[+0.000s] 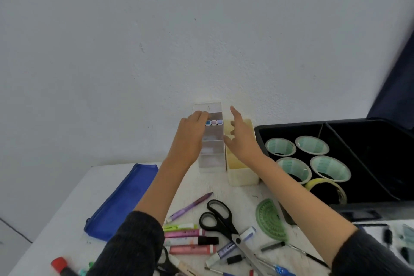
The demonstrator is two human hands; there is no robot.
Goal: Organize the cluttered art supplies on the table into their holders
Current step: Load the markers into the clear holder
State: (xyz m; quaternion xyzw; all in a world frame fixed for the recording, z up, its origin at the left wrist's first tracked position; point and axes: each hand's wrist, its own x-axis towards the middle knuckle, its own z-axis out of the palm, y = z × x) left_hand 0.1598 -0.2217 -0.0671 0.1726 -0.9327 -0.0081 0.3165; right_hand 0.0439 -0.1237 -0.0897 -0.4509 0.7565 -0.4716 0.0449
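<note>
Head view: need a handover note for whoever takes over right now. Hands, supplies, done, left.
Left hand at the clear holder's top tier, fingers curled; grip unclear.
Right hand open beside it, above the cream box.
Done: three markers in the holder, tape rolls in the black tray.
Left, loose on the table: scissors, protractor, highlighters, purple pen, blue pouch.

Dark charcoal knit sleeves (143, 242) (ribbed texture) on both arms; forearms (161, 186) bare.
</note>
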